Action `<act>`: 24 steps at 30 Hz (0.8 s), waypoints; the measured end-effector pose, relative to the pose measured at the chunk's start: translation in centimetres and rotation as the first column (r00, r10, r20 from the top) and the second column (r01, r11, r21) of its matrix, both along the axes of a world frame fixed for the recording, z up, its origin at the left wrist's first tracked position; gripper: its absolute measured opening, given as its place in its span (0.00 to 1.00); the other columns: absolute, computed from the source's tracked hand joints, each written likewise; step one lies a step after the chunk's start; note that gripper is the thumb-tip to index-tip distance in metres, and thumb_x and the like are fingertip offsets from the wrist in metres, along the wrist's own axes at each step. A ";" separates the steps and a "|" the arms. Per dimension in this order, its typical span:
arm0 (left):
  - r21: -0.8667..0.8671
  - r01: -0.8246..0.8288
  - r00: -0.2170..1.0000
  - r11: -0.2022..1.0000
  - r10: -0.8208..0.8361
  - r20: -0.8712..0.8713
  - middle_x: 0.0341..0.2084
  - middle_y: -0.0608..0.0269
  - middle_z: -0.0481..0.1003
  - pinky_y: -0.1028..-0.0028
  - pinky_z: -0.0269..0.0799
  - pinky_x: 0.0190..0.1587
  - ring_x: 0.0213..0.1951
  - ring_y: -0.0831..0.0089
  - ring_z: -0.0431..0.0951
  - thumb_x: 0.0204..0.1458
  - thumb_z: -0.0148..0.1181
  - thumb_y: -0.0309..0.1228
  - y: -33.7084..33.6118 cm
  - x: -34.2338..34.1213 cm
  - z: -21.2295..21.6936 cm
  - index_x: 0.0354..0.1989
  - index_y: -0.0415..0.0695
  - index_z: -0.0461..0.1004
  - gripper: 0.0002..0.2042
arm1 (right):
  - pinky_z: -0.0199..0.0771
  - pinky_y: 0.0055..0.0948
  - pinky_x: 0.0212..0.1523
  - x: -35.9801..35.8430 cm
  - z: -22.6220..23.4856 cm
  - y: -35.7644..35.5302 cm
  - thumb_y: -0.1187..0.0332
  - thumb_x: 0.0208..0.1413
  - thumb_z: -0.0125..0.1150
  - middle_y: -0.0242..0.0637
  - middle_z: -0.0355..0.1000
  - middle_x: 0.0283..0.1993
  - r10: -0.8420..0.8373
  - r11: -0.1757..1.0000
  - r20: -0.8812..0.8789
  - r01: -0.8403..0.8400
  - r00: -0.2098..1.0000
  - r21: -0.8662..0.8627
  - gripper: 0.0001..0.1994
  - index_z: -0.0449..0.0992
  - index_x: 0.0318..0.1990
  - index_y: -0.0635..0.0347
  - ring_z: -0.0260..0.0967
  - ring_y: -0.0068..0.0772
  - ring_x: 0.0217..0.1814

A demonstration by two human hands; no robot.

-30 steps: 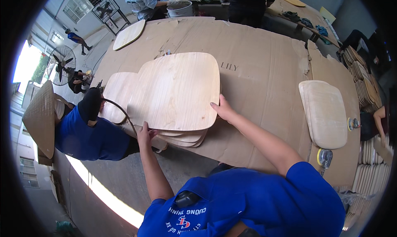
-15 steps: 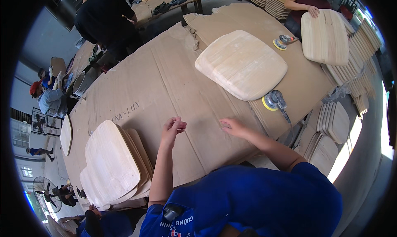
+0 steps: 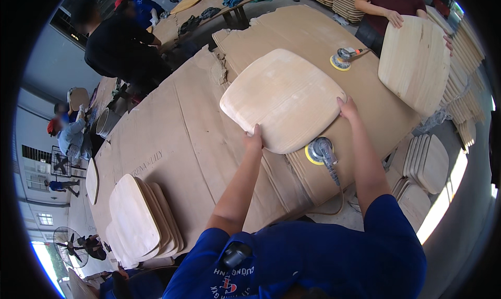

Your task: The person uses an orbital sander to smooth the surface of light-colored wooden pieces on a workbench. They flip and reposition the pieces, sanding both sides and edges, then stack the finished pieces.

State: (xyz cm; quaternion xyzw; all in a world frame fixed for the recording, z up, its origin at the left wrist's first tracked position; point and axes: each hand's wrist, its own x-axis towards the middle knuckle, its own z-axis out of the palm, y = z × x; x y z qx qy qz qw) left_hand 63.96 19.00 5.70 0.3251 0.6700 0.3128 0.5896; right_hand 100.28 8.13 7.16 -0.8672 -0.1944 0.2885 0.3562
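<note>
A pale, rounded wooden panel [image 3: 284,98] lies over the cardboard-covered table in front of me. My left hand [image 3: 254,140] grips its near left edge, thumb on top and fingers mostly hidden beneath. At the right edge, my right hand [image 3: 348,109] holds the same panel, its thumb also on the upper face. Just below the panel's near right side rests an orbital sander [image 3: 320,150] with a yellow pad, its cable running toward me.
Another sander [image 3: 341,60] lies farther off. Across the table a co-worker holds a wooden panel [image 3: 414,64]. Stacked panels [image 3: 134,215] stand at the table's near left, and more panels [image 3: 425,163] sit right of the table. Cardboard [image 3: 177,137] covers the tabletop.
Both my hands have reached forward from over the bare cardboard and taken hold of the panel. The co-worker's panel is now held with two hands. My view has shifted somewhat.
</note>
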 end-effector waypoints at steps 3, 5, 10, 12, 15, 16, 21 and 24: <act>-0.022 0.004 0.999 1.000 -0.005 -0.048 0.55 0.45 0.65 0.55 0.75 0.40 0.49 0.54 0.73 0.50 0.67 0.46 -0.4 0.2 1.6 0.66 0.42 0.50 0.41 | 0.75 0.29 0.19 0.8 -0.2 1.6 0.54 0.53 0.64 0.47 0.75 0.40 0.077 0.994 0.060 -0.072 0.995 -0.085 0.34 0.58 0.62 0.60 0.73 0.34 0.22; -0.003 0.058 0.992 0.998 -0.058 -0.110 0.55 0.44 0.65 0.56 0.75 0.38 0.49 0.54 0.72 0.48 0.69 0.45 -0.3 0.4 1.6 0.65 0.42 0.50 0.41 | 0.76 0.29 0.20 0.2 0.1 1.7 0.55 0.50 0.67 0.46 0.75 0.42 0.105 0.987 0.092 -0.092 0.990 -0.134 0.37 0.56 0.63 0.60 0.73 0.34 0.24; 0.167 0.160 0.930 0.973 -0.092 -0.357 0.50 0.46 0.70 0.59 0.76 0.35 0.45 0.56 0.75 0.46 0.69 0.48 2.4 -2.7 -0.9 0.60 0.37 0.58 0.39 | 0.80 0.34 0.31 -3.5 2.6 1.8 0.56 0.41 0.75 0.50 0.74 0.47 0.323 0.917 0.008 -0.311 0.946 -0.249 0.45 0.55 0.63 0.66 0.77 0.41 0.39; 0.029 0.180 0.943 0.983 -0.164 -0.289 0.46 0.48 0.73 0.60 0.77 0.36 0.43 0.57 0.77 0.46 0.69 0.49 4.5 -6.9 -0.8 0.57 0.36 0.63 0.37 | 0.78 0.36 0.43 -6.7 3.6 1.9 0.54 0.39 0.76 0.54 0.73 0.50 0.490 0.856 0.164 -0.438 0.856 -0.275 0.45 0.58 0.61 0.70 0.74 0.46 0.49; 0.040 0.147 0.978 0.988 -0.139 -0.155 0.43 0.51 0.76 0.62 0.77 0.37 0.39 0.62 0.79 0.48 0.68 0.48 2.8 -13.5 -0.5 0.55 0.33 0.67 0.34 | 0.67 0.37 0.60 -11.3 5.0 1.4 0.50 0.39 0.75 0.60 0.69 0.56 0.629 0.738 0.104 -0.550 0.770 -0.392 0.44 0.64 0.57 0.76 0.67 0.51 0.60; 0.050 0.119 0.990 0.992 -0.115 -0.086 0.43 0.51 0.76 0.63 0.77 0.38 0.40 0.63 0.79 0.49 0.68 0.47 1.6 -16.1 -0.1 0.56 0.33 0.67 0.34 | 0.71 0.39 0.57 -13.3 5.3 1.0 0.46 0.41 0.72 0.59 0.71 0.53 0.687 0.706 0.204 -0.572 0.698 -0.418 0.39 0.70 0.51 0.74 0.70 0.52 0.56; 0.085 -0.117 0.993 0.989 0.114 0.042 0.43 0.50 0.77 0.68 0.77 0.40 0.40 0.65 0.80 0.49 0.68 0.45 -5.9 -26.7 1.4 0.53 0.29 0.68 0.32 | 0.70 0.42 0.56 -20.0 4.8 0.0 0.46 0.44 0.70 0.60 0.71 0.52 0.785 0.599 0.045 -0.738 0.618 -0.310 0.42 0.64 0.56 0.75 0.69 0.55 0.56; 0.232 -0.131 0.965 0.964 0.178 -0.194 0.39 0.49 0.79 0.68 0.77 0.40 0.38 0.64 0.81 0.48 0.69 0.44 -6.5 -33.3 7.7 0.48 0.28 0.72 0.29 | 0.70 0.42 0.56 -24.9 2.8 -0.7 0.46 0.44 0.70 0.59 0.70 0.53 0.842 0.518 -0.026 -0.822 0.539 -0.237 0.47 0.55 0.64 0.69 0.69 0.54 0.56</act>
